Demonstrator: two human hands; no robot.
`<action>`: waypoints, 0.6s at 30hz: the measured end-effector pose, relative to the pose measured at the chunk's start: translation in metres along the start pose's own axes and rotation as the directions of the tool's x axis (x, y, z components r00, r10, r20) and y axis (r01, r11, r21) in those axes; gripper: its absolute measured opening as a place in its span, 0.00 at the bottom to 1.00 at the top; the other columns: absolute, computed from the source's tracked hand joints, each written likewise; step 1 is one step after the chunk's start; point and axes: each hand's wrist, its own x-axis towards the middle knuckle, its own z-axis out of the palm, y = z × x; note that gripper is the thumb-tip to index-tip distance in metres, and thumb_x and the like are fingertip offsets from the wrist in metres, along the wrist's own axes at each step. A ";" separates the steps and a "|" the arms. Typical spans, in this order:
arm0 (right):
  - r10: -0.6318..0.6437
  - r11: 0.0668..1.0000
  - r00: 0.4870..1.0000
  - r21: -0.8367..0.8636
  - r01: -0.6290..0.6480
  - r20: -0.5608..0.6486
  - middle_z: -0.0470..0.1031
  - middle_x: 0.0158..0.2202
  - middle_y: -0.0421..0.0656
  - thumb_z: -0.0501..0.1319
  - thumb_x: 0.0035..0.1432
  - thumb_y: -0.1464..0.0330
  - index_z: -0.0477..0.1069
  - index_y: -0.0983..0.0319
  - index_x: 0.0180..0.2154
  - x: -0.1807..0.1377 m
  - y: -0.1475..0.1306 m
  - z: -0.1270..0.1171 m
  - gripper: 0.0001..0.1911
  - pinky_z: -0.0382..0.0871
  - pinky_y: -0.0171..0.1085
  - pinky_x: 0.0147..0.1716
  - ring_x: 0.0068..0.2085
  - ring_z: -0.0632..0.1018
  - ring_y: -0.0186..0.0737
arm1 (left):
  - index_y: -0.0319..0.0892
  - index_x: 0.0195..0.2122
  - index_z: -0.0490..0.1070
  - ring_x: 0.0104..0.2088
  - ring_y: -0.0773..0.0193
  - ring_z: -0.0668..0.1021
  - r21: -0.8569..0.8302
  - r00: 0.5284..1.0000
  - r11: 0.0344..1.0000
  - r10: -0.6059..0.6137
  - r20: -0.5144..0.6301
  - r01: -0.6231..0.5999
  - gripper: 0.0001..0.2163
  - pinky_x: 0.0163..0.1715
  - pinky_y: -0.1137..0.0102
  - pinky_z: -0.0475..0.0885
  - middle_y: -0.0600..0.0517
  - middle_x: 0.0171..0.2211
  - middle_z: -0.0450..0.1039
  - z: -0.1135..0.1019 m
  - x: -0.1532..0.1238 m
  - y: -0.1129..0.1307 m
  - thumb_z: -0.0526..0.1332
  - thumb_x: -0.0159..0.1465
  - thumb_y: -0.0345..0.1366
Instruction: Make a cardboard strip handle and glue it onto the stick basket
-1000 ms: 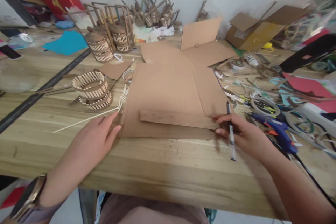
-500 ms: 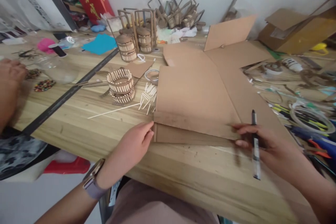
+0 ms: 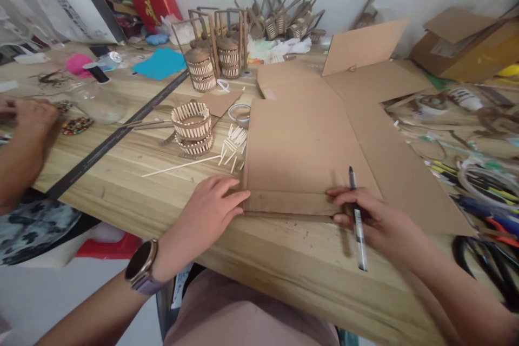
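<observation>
A large opened-out cardboard sheet [image 3: 302, 143] lies on the wooden table before me. Along its near edge runs a narrow cardboard strip [image 3: 290, 203], lying nearly flush with that edge. My left hand [image 3: 213, 211] rests at the strip's left end, fingers parted and fingertips touching the corner. My right hand [image 3: 365, 211] holds a black and clear pen [image 3: 358, 232], which slants across the fingers. Its thumb and forefinger also reach the strip's right end; whether they pinch it I cannot tell.
Left of the cardboard are a round slatted basket [image 3: 191, 127], loose small sticks [image 3: 233, 146] and a long black ruler [image 3: 121, 132]. Tiered baskets [image 3: 200, 70] stand behind. Cables and tools [image 3: 482, 194] crowd the right. Another person's hand [image 3: 34, 119] is at far left near beads [image 3: 77, 125].
The strip has shifted toward me, covering the layer that showed below it. My right hand has slid left along it with the pen. My left fingers have spread from a pinch.
</observation>
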 end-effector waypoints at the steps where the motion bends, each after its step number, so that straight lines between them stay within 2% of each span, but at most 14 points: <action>1: -0.008 1.000 1.000 -0.004 0.008 -0.004 0.79 0.43 0.47 0.63 0.57 0.59 0.73 0.55 0.37 0.000 -0.001 0.001 0.08 0.75 0.49 0.43 0.44 0.80 0.49 | 0.44 0.51 0.75 0.51 0.50 0.73 -0.004 1.000 1.000 -0.005 0.012 0.005 0.13 0.52 0.51 0.71 0.44 0.52 0.73 0.001 0.000 -0.001 0.59 0.66 0.31; 11: -0.046 0.999 0.999 -0.030 0.045 -0.007 0.80 0.44 0.46 0.63 0.57 0.63 0.74 0.55 0.39 0.001 0.002 0.003 0.07 0.75 0.48 0.43 0.44 0.80 0.47 | 0.38 0.53 0.73 0.51 0.51 0.76 0.061 0.988 0.989 0.128 0.082 -0.134 0.15 0.51 0.56 0.73 0.42 0.53 0.74 0.001 0.004 -0.010 0.60 0.66 0.28; 18: -0.099 0.992 0.995 -0.078 0.098 -0.003 0.80 0.46 0.47 0.61 0.60 0.63 0.74 0.55 0.43 -0.001 0.006 0.004 0.09 0.75 0.46 0.44 0.46 0.80 0.46 | 0.40 0.54 0.72 0.49 0.54 0.76 0.089 0.977 0.974 0.204 0.062 -0.209 0.14 0.48 0.57 0.74 0.45 0.56 0.72 0.009 0.005 -0.019 0.55 0.69 0.30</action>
